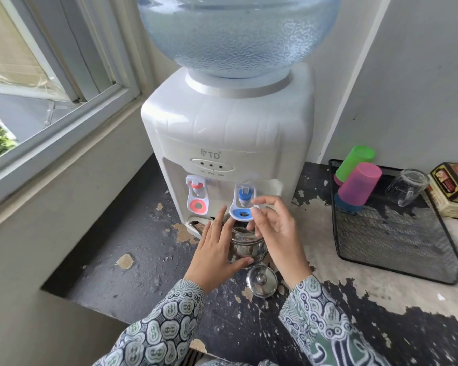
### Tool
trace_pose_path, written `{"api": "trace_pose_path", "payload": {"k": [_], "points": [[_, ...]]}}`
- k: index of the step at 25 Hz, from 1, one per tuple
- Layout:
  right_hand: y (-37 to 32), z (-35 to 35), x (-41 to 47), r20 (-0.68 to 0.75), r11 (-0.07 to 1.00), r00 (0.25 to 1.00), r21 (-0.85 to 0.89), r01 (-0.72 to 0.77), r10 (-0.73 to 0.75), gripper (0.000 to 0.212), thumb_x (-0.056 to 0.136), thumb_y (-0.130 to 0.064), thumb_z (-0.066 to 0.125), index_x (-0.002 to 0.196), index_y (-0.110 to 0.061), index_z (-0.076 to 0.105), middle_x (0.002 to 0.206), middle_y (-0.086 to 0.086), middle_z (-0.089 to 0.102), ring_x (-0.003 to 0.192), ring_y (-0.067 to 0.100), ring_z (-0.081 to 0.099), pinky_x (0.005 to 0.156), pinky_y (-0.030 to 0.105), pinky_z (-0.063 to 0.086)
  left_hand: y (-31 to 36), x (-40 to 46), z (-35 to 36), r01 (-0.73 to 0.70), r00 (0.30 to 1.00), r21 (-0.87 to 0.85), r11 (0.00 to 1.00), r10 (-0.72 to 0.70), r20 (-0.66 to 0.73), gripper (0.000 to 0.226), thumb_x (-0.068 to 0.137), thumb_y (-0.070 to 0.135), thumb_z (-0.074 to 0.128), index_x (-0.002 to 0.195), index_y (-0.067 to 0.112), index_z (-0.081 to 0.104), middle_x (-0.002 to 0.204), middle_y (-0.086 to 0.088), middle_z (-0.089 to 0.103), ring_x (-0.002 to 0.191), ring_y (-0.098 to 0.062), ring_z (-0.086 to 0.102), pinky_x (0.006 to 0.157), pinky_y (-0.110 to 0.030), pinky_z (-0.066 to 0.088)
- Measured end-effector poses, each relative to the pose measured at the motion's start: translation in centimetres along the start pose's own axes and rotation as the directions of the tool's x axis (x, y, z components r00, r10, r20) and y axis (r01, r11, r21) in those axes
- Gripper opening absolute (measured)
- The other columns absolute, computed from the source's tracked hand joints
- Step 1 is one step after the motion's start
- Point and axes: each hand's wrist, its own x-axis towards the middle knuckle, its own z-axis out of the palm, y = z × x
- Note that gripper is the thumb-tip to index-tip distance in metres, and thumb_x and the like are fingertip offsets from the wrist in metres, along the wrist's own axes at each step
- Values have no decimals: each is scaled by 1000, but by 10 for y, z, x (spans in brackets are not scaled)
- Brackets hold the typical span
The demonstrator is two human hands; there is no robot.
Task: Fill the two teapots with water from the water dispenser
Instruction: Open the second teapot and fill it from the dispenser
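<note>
A white water dispenser (228, 133) with a large blue bottle (238, 33) on top stands on the worn counter. A shiny steel teapot (245, 248) sits under the blue tap (242, 204), without its lid. My left hand (214, 254) rests on the pot's left side, fingers straight and thumb across its front. My right hand (275, 233) is raised by the blue tap's lever, its fingertips close to the lever, fingers loosely bent. The pot's steel lid (261, 281) lies on the counter just in front. The red tap (197, 196) is to the left. Only one teapot is in view.
A black mesh tray (397, 265) at the right holds green (354, 162) and pink (360, 183) plastic cups and an upturned glass (406, 186). A printed tin (452, 191) sits beyond it. A window (37, 75) and sill run along the left.
</note>
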Motion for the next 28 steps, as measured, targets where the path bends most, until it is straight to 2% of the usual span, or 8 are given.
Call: {"api": "trace_pose_path", "payload": {"k": [6, 12, 16, 19, 21, 24, 26, 28], "points": [[6, -1, 3, -66, 997, 995, -22, -78, 77, 7, 85, -8, 58, 81, -8, 53, 69, 2, 60, 60, 1, 55, 59, 14, 45, 1, 1, -1, -5, 1000, -6, 1000, 5, 0, 99, 70, 74, 37, 146, 22, 1, 156, 2, -6, 140, -4, -9, 117, -30, -5], [35, -1, -4, -115, 966, 992, -247, -80, 52, 14, 85, -7, 56, 76, -15, 48, 74, 18, 59, 67, 30, 56, 62, 36, 48, 0, -1, 0, -8, 1000, -25, 1000, 8, -14, 98, 72, 71, 44, 146, 22, 3, 156, 4, -9, 143, -7, -5, 114, -24, -9], [41, 2, -5, -109, 939, 994, -342, -38, 1, 17, 86, -9, 55, 76, -20, 46, 71, 9, 58, 62, 21, 55, 59, 33, 46, 0, -2, -1, -16, 1000, -29, 999, 15, -22, 97, 73, 70, 46, 146, 23, 1, 156, 5, -10, 143, -6, -6, 114, -23, -10], [43, 0, 0, -64, 877, 997, -481, 1, -37, 16, 88, -10, 53, 79, -19, 44, 65, -10, 52, 59, 5, 53, 52, 16, 40, -1, -1, -1, -14, 1000, -34, 999, 13, -24, 97, 73, 71, 44, 146, 23, 2, 156, 4, -9, 143, -8, -4, 115, -26, -7], [42, 1, 5, -26, 811, 999, -585, 11, -33, 14, 89, -12, 52, 80, -18, 42, 63, -11, 52, 55, 3, 53, 51, 15, 37, -1, 0, -1, -10, 1000, -30, 1000, 10, -19, 97, 72, 72, 41, 146, 21, 5, 156, 3, -8, 144, -10, -2, 115, -27, -5], [40, -1, 11, 55, 718, 998, -696, 19, 27, 5, 90, -16, 50, 88, -15, 46, 85, -3, 60, 70, 12, 58, 64, 31, 50, -2, -1, -2, 1, 1000, -18, 1000, -1, -12, 98, 72, 71, 41, 146, 16, 7, 156, 2, -10, 144, -11, -3, 116, -28, -6], [41, -7, 8, 65, 707, 997, -707, 11, 50, 5, 88, -18, 53, 93, -16, 51, 99, -5, 56, 73, 11, 56, 69, 27, 50, -2, -1, -2, 4, 1000, -25, 1000, -4, -13, 98, 73, 69, 43, 145, 15, 6, 156, 3, -12, 144, -11, -4, 116, -28, -6], [45, -10, -1, -66, 773, 998, -632, -57, 19, 8, 86, -19, 57, 92, -16, 52, 100, -5, 51, 69, 9, 53, 65, 19, 47, 0, 0, -4, 5, 1000, -42, 999, -6, -21, 97, 73, 67, 48, 145, 16, 7, 156, 3, -11, 144, -12, -2, 117, -29, -4]]}}
